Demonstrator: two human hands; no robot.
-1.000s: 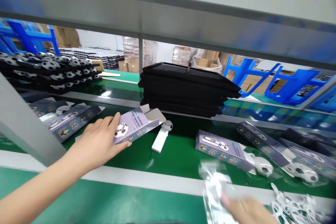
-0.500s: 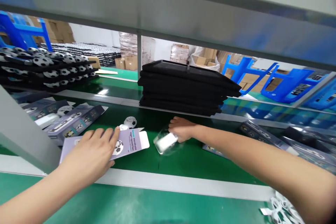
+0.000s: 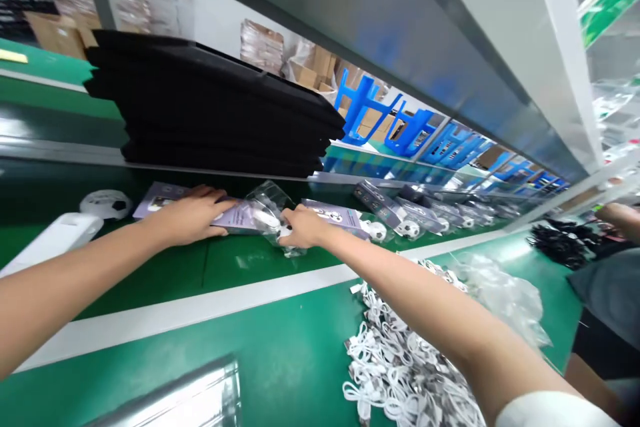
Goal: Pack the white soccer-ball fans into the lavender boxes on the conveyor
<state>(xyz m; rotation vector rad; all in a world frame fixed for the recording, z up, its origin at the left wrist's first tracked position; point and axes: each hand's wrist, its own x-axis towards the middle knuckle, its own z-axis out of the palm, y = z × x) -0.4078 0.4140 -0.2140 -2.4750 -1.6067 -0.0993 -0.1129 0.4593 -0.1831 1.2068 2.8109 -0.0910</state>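
Counting one loose fan [image 3: 70, 232], we grip one box [image 3: 240, 215] on the table [image 3: 220, 270], left hand [image 3: 193, 217] half curled; our right hand [image 3: 304, 225], nearly closed, holds one bagged fan [image 3: 267, 219] beside the box.

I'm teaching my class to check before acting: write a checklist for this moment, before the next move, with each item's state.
1. Left hand on the purple handheld-fan box: ok.
2. Right hand gripping the bagged soccer-ball fan: ok.
3. Bagged fan fully inside the box: not ok, its ball head is outside.
4. Plastic bag free of snags at the box opening: cannot tell.
5. Unbagged white fan clear of the left hand: ok, apart at left.
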